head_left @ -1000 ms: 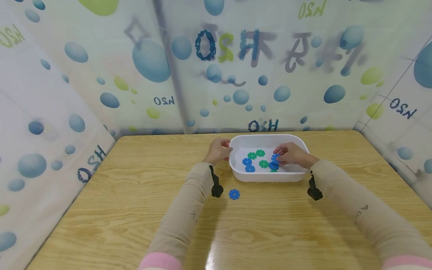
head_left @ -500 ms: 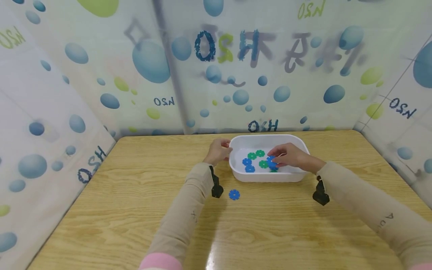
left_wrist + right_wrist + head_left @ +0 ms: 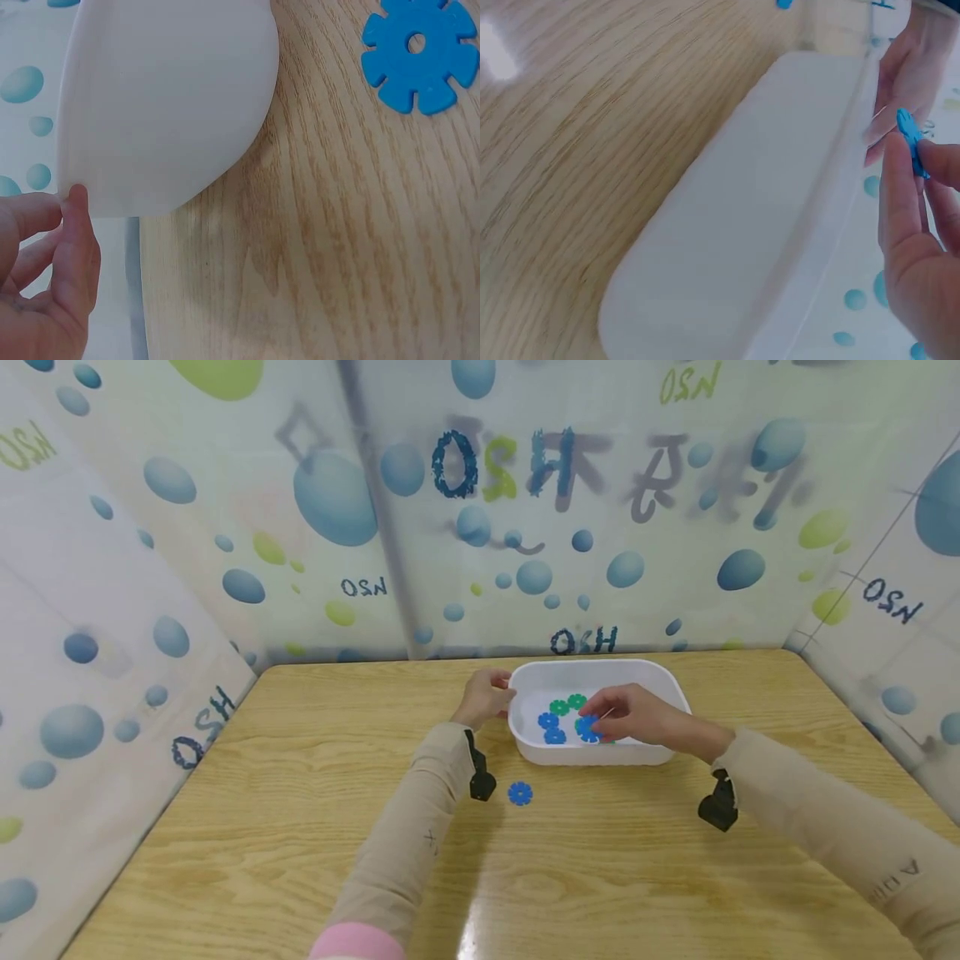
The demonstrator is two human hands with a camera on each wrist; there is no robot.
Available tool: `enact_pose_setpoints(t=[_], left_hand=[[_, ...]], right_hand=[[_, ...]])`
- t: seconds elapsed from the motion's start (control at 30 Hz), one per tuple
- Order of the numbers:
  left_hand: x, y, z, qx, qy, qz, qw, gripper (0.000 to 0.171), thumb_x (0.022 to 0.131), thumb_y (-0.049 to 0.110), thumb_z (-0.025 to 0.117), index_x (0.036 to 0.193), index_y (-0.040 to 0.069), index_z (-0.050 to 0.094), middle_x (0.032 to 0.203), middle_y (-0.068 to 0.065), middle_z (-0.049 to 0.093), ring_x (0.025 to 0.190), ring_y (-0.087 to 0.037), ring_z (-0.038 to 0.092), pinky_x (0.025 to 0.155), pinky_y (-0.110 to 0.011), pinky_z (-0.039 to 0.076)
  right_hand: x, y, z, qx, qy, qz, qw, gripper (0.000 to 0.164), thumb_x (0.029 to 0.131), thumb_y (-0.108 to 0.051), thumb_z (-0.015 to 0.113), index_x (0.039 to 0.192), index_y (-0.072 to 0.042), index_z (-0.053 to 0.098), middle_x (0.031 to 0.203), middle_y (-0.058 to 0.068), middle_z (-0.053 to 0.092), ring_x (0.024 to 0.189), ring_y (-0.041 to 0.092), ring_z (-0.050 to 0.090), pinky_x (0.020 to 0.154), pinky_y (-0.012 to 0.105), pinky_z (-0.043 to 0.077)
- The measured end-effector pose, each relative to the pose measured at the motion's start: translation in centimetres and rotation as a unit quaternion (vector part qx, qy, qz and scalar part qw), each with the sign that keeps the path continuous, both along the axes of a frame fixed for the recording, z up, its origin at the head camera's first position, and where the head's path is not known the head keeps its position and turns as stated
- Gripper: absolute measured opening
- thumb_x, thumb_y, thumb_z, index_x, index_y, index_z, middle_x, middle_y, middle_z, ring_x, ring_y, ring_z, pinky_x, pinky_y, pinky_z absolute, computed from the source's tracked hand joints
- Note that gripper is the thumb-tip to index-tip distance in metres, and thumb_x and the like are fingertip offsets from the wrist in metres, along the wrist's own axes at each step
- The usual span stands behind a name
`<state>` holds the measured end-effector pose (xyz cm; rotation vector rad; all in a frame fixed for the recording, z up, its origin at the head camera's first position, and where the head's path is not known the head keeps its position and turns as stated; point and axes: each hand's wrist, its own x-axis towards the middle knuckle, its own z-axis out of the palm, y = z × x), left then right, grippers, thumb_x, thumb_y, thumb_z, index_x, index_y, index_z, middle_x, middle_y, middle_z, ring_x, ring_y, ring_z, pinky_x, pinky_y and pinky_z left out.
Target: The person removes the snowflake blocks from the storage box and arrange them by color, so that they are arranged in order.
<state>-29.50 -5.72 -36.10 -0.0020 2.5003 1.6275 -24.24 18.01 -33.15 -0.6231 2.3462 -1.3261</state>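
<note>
Blue disc [image 3: 588,729] sits pinched in my right hand [image 3: 635,713] over the white tub [image 3: 596,755], whose rim my left hand [image 3: 483,697] grips; I seem to be taking it out, so next calls for clearing that rim.

The left hand [image 3: 67,300] pinches the rim of a white tub [image 3: 172,105], whose wall stretches away from the fingertips. Well apart from the hand, past the tub's curved side, a notched blue disc [image 3: 420,71] with a round hole lies flat on a wooden table [image 3: 337,225]. A spotted backdrop [image 3: 22,127] shows beyond the fingers.
</note>
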Motion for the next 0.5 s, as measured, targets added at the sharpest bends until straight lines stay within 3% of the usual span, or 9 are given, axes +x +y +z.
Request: enact_pose_setpoints(t=[0.3, 0.4, 0.5], left_hand=[[0.0, -0.1, 0.0, 0.0, -0.001, -0.003, 1.0, 0.035, 0.086, 0.003, 0.055, 0.12, 0.0, 0.051, 0.105, -0.014, 0.05, 0.09, -0.025, 0.054, 0.061, -0.028, 0.055], [0.1, -0.1, 0.1, -0.001, -0.002, -0.004, 1.0, 0.035, 0.086, 0.003, 0.055, 0.12, 0.001, 0.051, 0.106, -0.014, 0.05, 0.09, -0.025, 0.054, 0.061, -0.028, 0.055], [0.1, 0.0, 0.2, -0.001, -0.002, -0.003, 1.0, 0.035, 0.086, 0.003, 0.055, 0.12, 0.001, 0.051, 0.106, -0.014, 0.05, 0.089, -0.025, 0.054, 0.061, -0.029, 0.055]], right_hand=[[1.8, -1.3, 0.6, -0.037, 0.001, 0.055, 0.998, 0.025, 0.084, -0.003, 0.058, 0.105, 0.009, 0.056, 0.097, 0.018, 0.058, 0.08, 0.019, 0.058, 0.072, 0.03, 0.053], [2.4, -1.8, 0.2, -0.04, 0.001, 0.077, 0.996, 0.025, 0.084, -0.003, 0.058, 0.105, 0.009, 0.056, 0.095, 0.016, 0.059, 0.079, 0.018, 0.057, 0.072, 0.028, 0.053], [3.0, -2.4, -0.7, -0.037, 0.028, 0.106, 0.993, 0.024, 0.084, -0.004, 0.058, 0.104, 0.009, 0.057, 0.094, 0.012, 0.061, 0.079, 0.018, 0.056, 0.073, 0.027, 0.052]])
